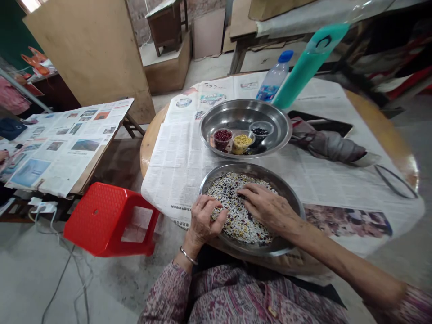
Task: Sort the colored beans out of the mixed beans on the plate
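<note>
Directly in front of me is a steel basin (293,198) holding a spread of mixed white grains and black, yellow and dark red beans (243,227). My left hand (204,219) is at the basin's left side, fingers curled over the mix and thumb apart from them; nothing shows in it. Reaching in from the right, my right hand (266,206) has its fingertips drawn together down at the grains; whatever is between them is hidden. A second steel basin (222,114) behind holds small clear cups of red beans (222,136), yellow beans (242,141) and black beans (260,131).
Newspaper (172,166) covers the round table. A water bottle (275,74), a teal cylinder-like object (308,67) and a grey folded umbrella (334,144) stand or lie beyond the basins. To the left are a red stool (104,216) and another newspaper-covered table (77,139).
</note>
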A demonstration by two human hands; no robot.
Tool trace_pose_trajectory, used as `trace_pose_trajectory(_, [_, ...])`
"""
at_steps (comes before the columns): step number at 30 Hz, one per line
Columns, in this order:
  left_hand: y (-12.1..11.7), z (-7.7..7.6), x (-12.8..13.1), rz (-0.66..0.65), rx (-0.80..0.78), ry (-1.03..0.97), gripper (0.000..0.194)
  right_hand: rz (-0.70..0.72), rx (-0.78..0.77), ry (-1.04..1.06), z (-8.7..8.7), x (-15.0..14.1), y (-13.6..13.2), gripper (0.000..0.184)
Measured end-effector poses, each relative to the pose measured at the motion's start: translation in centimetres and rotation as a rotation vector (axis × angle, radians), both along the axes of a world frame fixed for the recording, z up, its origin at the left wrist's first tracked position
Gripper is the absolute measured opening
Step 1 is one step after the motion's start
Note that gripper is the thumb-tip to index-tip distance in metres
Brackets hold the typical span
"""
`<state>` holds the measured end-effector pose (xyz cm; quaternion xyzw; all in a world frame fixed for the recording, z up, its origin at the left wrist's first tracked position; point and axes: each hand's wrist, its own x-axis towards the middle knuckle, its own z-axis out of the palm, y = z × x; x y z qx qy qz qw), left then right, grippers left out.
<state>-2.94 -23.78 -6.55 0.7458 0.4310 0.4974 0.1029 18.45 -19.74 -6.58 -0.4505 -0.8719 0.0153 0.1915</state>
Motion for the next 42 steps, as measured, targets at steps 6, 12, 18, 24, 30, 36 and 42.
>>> trace_pose_trajectory(6, [0.0, -0.1, -0.1, -0.004, -0.02, 0.003, 0.011, 0.131, -0.133, -0.023, 0.0, -3.2, 0.7, 0.019])
trace_pose_trajectory(12, [0.1, 0.1, -0.1, 0.001, -0.024, 0.002, 0.011, 0.133, -0.208, 0.009, -0.9, -1.7, 0.7, 0.019])
trace_pose_trajectory(18, [0.1, 0.1, 0.0, -0.008, -0.016, -0.014, 0.01, 0.231, -0.403, 0.048, -0.3, 1.1, -3.6, 0.022])
trace_pose_trajectory(24, [0.1, 0.1, -0.1, -0.004, -0.032, 0.005, 0.01, 0.313, -0.36, 0.031, 0.5, -0.1, -5.1, 0.029])
trace_pose_trajectory(30, [0.0, 0.3, -0.1, 0.0, -0.052, 0.012, 0.009, -0.019, -0.137, 0.059, 0.8, 0.2, -0.2, 0.023])
trace_pose_trajectory(36, [0.1, 0.3, -0.1, 0.003, -0.06, 0.021, 0.009, 0.0, -0.278, 0.148, 0.5, -2.1, 0.6, 0.019])
trace_pose_trajectory(42, [0.1, 0.1, -0.1, 0.038, -0.029, 0.01, 0.007, 0.217, -0.399, 0.24, 1.0, -4.8, -0.5, 0.027])
